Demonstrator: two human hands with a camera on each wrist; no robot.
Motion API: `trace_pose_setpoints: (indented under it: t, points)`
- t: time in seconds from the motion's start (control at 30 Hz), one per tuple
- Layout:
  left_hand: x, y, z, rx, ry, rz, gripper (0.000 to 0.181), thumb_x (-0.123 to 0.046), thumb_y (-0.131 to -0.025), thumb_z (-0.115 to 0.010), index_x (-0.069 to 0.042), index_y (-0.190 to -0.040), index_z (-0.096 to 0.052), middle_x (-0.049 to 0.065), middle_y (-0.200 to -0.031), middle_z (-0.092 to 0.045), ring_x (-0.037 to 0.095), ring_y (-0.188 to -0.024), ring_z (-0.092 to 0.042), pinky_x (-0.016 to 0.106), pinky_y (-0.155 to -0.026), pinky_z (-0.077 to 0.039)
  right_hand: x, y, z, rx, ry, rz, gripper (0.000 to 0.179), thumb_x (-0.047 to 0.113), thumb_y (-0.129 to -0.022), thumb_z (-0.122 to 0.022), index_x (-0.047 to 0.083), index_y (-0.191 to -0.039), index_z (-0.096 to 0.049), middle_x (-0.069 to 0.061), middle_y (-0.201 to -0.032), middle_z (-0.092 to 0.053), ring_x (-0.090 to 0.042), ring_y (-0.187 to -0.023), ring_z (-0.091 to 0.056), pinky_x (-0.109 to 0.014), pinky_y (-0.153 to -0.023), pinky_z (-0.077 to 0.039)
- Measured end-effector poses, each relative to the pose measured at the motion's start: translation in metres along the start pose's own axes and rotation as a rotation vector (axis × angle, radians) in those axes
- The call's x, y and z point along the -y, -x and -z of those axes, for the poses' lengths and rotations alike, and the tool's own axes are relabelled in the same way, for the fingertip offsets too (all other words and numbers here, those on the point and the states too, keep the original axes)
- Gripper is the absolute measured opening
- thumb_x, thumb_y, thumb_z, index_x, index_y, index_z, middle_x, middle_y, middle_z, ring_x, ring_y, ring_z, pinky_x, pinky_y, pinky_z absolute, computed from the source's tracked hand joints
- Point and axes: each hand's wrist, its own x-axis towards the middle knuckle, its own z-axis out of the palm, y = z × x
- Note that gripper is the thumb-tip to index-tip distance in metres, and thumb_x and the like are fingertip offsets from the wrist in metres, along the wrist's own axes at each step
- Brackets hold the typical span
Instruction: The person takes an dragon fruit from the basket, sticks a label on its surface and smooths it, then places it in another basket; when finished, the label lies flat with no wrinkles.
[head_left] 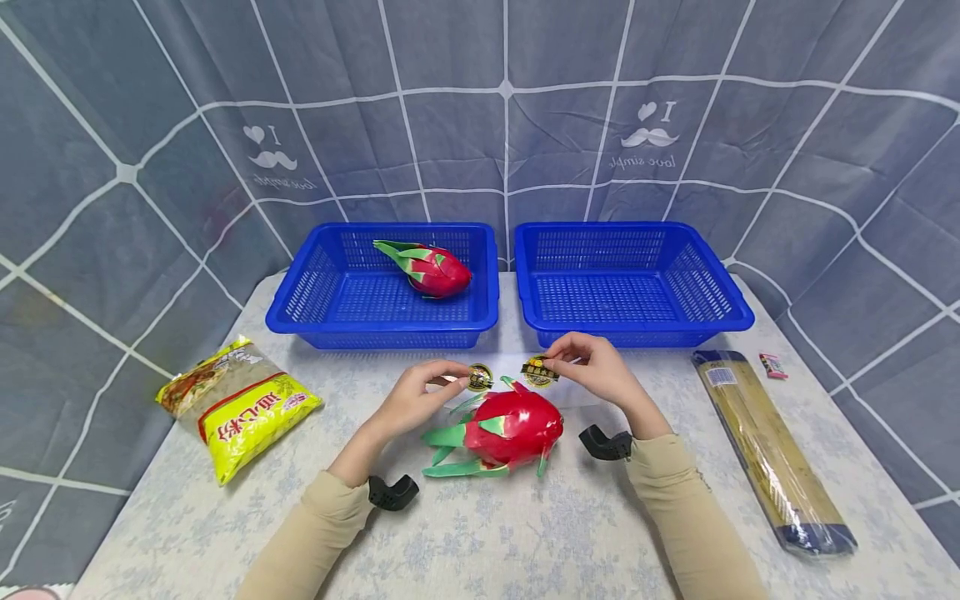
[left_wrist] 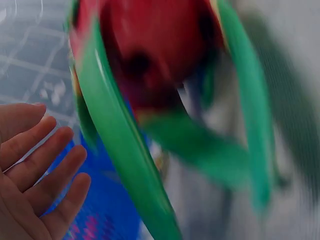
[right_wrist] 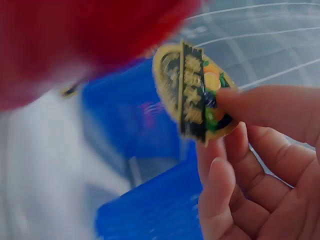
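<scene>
My right hand (head_left: 592, 367) pinches a round gold-and-black sticker (right_wrist: 192, 92) with printed fruit between thumb and fingers. Another similar sticker (head_left: 480, 377) is at the fingertips of my left hand (head_left: 420, 396). In the left wrist view that hand's fingers (left_wrist: 55, 170) are spread loosely, with nothing seen between them. Between my forearms lies a red dragon fruit (head_left: 517, 425) with green leaves pointing left, close below both hands. It fills much of the left wrist view and blurs the right wrist view's upper left.
Behind the hands stand two blue baskets; the left basket (head_left: 382, 340) contains another dragon fruit (head_left: 438, 273), the right basket (head_left: 622, 337) nothing visible. A yellow macaroni bag (head_left: 243, 408) lies left. Rightward are a long clear-wrapped package (head_left: 772, 450) and a small pink packet (head_left: 773, 366).
</scene>
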Motion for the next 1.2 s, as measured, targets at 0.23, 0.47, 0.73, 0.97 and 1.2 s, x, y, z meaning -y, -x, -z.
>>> trace_pose_setpoints:
  t: [0.23, 0.47, 0.73, 0.97, 1.2]
  points:
    - [-0.021, 0.002, -0.012, 0.002, 0.036, -0.185, 0.02, -0.009, -0.089, -0.064, -0.005, -0.108, -0.067, 0.009, -0.106, -0.067, 0.021, -0.096, -0.062, 0.039, -0.081, -0.052, 0.027, 0.015, 0.006, 0.128, -0.129, 0.04, 0.013, 0.009, -0.081, -0.073, 0.001, -0.09, -0.067, -0.006, -0.077, -0.065, -0.016, -0.067, -0.06, -0.025, -0.061, -0.048]
    - [-0.026, 0.005, -0.022, 0.064, 0.04, -0.244, 0.017, -0.011, -0.086, -0.069, -0.01, -0.103, -0.069, -0.002, -0.096, -0.068, 0.012, -0.086, -0.062, 0.032, -0.075, -0.052, 0.036, 0.018, -0.006, 0.32, -0.078, 0.098, 0.01, 0.008, -0.081, -0.073, 0.003, -0.087, -0.067, -0.001, -0.072, -0.063, -0.009, -0.062, -0.055, -0.022, -0.056, -0.044]
    - [-0.025, 0.005, -0.029, 0.06, -0.009, -0.316, 0.019, -0.019, -0.083, -0.073, -0.012, -0.101, -0.069, -0.005, -0.093, -0.066, 0.011, -0.083, -0.058, 0.03, -0.071, -0.051, 0.037, 0.019, -0.018, 0.339, -0.041, 0.088, 0.009, 0.011, -0.081, -0.073, 0.007, -0.087, -0.068, 0.002, -0.074, -0.065, -0.013, -0.067, -0.06, -0.025, -0.06, -0.049]
    - [-0.024, 0.006, -0.04, -0.024, -0.042, -0.288, 0.025, -0.017, -0.076, -0.079, -0.012, -0.099, -0.07, -0.002, -0.095, -0.066, 0.016, -0.087, -0.058, 0.032, -0.071, -0.051, 0.044, 0.025, -0.023, 0.22, 0.156, 0.13, 0.013, 0.012, -0.079, -0.075, 0.012, -0.086, -0.064, 0.005, -0.073, -0.061, -0.007, -0.062, -0.055, -0.024, -0.055, -0.047]
    - [-0.046, 0.009, -0.042, -0.03, -0.002, -0.276, 0.014, -0.001, -0.076, -0.075, -0.002, -0.087, -0.067, 0.015, -0.098, -0.063, 0.03, -0.096, -0.056, 0.042, -0.084, -0.045, 0.047, 0.03, -0.021, 0.134, 0.309, 0.185, 0.015, 0.019, -0.079, -0.076, 0.017, -0.084, -0.063, 0.004, -0.086, -0.059, -0.011, -0.076, -0.056, -0.027, -0.063, -0.048]
